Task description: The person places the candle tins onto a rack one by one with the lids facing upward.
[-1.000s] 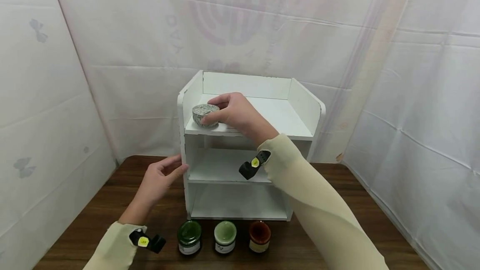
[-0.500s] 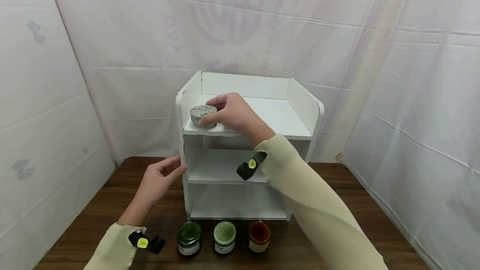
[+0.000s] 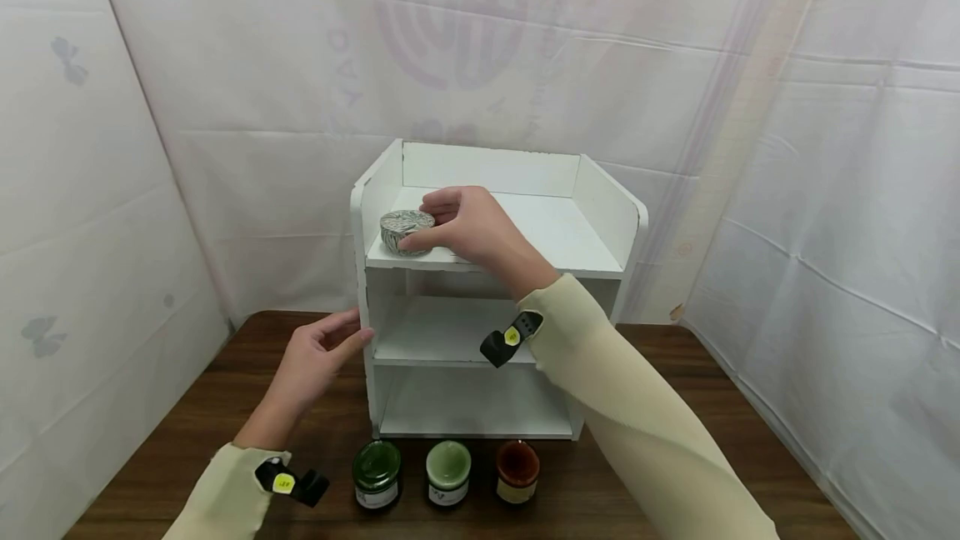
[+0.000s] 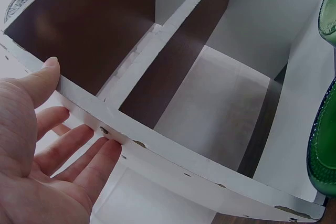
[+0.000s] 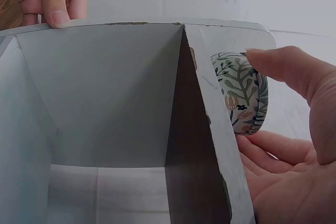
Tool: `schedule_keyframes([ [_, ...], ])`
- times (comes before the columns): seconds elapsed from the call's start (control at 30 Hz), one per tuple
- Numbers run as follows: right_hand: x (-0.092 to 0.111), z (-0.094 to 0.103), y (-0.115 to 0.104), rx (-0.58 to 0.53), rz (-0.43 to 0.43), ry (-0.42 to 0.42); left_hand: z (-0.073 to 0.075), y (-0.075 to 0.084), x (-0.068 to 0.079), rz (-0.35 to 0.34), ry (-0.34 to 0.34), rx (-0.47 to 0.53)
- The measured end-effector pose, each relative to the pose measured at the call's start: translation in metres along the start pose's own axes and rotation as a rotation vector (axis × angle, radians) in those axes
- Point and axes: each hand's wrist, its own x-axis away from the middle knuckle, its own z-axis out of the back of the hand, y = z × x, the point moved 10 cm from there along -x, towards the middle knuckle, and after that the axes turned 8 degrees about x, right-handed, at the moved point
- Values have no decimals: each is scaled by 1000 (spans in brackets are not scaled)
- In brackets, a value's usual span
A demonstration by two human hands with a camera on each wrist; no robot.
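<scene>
A round tin [image 3: 405, 227] with a leaf and flower pattern sits at the front left of the top board of a white shelf unit [image 3: 480, 407]. My right hand [image 3: 480, 227] is around the tin's right side, the thumb at its front and the fingers loosened behind it. In the right wrist view, the thumb tip lies at the edge of the tin [image 5: 241, 93], with the fingers partly hidden by the board. Lower down, my left hand [image 3: 318, 352] holds the unit's left side panel [image 4: 173, 153], thumb on the front edge and fingers against the outer face.
In front of the unit, a dark green glass jar [image 3: 377, 473], a light green jar [image 3: 448, 473] and a red-brown jar [image 3: 517, 472] stand in a row on the brown wooden table [image 3: 187, 440]. White sheeting [image 3: 262, 107] hangs behind and on both sides.
The right hand's fingers have eased slightly off the tin to the right, and its wrist has shifted a little right. The tin and left hand stay in place.
</scene>
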Motion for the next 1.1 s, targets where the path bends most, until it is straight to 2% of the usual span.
schedule_keyframes([
  [0.17, 9, 6, 4, -96, 21, 32, 0, 1, 0, -6, 10, -12],
  [0.43, 26, 16, 3, -131, 88, 90, 0, 1, 0, -8, 8, 0],
  [0.73, 48, 21, 12, -290, 137, 144, 0, 1, 2, -9, 11, 4],
  [0.93, 61, 20, 13, -369, 189, 146, 1, 2, 3, -7, 4, 11],
  [1.1, 70, 19, 19, -424, 189, 137, 2, 1, 3, -5, 0, 16],
])
